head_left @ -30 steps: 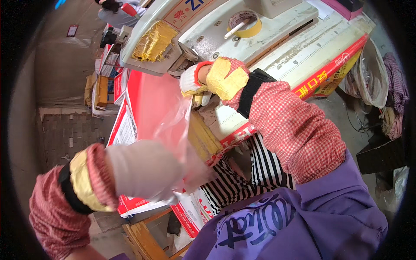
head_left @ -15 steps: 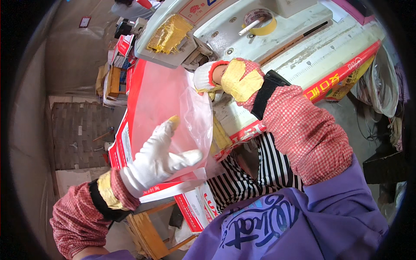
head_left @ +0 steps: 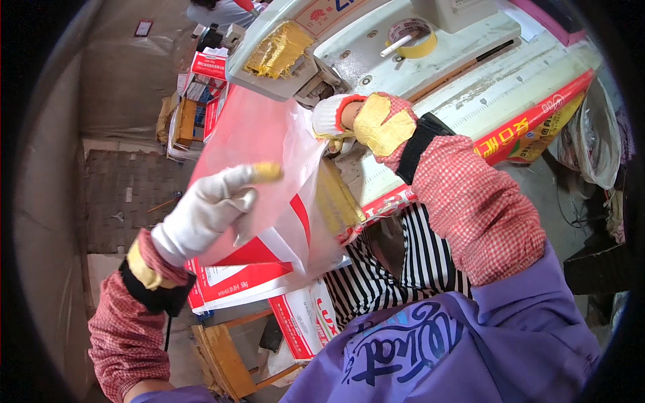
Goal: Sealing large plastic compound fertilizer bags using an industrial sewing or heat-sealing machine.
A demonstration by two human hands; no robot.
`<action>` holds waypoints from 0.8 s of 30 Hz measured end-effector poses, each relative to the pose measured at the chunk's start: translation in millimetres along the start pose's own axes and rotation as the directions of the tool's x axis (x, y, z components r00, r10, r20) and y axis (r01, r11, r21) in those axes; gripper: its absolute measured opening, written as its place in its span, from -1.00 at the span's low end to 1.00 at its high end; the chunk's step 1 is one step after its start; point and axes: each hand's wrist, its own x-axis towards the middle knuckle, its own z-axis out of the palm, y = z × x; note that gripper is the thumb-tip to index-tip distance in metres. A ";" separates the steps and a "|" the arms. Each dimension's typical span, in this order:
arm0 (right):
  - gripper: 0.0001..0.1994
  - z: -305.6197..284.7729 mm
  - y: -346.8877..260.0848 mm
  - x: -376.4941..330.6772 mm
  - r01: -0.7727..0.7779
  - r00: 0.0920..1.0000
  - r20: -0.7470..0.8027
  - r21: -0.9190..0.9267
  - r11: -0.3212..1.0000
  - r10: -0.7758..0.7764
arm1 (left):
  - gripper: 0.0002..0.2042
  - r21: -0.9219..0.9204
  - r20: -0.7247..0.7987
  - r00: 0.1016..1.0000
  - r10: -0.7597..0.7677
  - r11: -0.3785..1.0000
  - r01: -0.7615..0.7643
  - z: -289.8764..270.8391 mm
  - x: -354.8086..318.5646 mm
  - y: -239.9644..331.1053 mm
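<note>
My left hand (head_left: 208, 211), in a white glove with a yellow fingertip, is over a red and white printed bag (head_left: 252, 275) with a pinkish, see-through plastic layer (head_left: 252, 127). Its index finger points right and the thumb is bent in; the other fingers are partly hidden, and blur obscures whether plastic is between them. My right hand (head_left: 332, 117), in a white glove with a red cuff, bends down beside the head of a white machine (head_left: 279, 50). Its fingers curl at the upper right edge of the plastic and seem to pinch it; the tips are mostly hidden.
A roll of tape (head_left: 422, 46) with a white stick lies on the machine bed. A red and yellow printed strip (head_left: 517, 131) covers the bench's front edge. Below left are a wooden stool (head_left: 225, 359) and a red and white package (head_left: 295, 322). Clear plastic bags (head_left: 594, 141) hang at right.
My left hand has moved left and up, its thumb drawing in. Below it, the bag's lower part has shifted and folded, uncovering more red and white print. My right hand stays by the machine head.
</note>
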 end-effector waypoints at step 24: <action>-0.88 68.0 -88.7 -69.5 -0.163 0.751 -0.619 0.167 0.972 0.232 | -0.94 0.712 0.702 0.680 -0.212 0.160 -0.684 116.6 -30.8 4.2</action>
